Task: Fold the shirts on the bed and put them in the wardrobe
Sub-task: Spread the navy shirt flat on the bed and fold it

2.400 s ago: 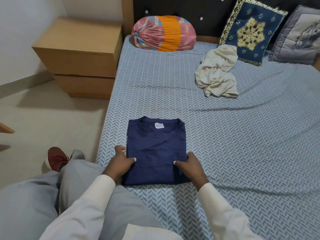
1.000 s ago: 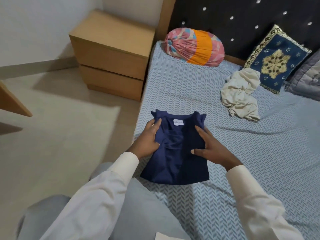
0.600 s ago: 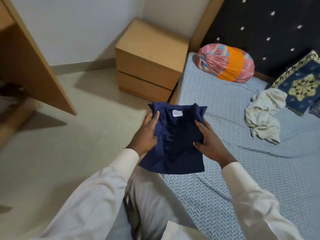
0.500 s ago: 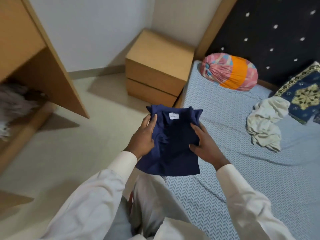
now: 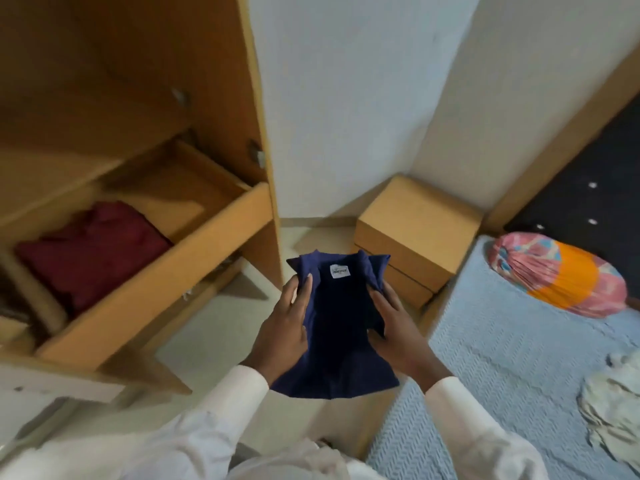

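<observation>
Carrying the folded navy T-shirt (image 5: 332, 327) in mid-air between the bed (image 5: 485, 358) and the open wardrobe (image 5: 214, 81), we grip its side edges, left hand (image 5: 282, 337) and right hand (image 5: 398, 337) each with fingers closed on the cloth. A maroon garment (image 5: 93, 251) already lies inside the wardrobe. The cream shirt (image 5: 613, 414) lies crumpled on the bed, so we judge ourselves about halfway.

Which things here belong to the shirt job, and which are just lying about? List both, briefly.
Job: folded navy shirt, held in left hand and right hand; open wardrobe with maroon garment in its drawer; crumpled cream shirt on the bed.
Lying about: bedside cabinet; pink-and-orange bolster.
</observation>
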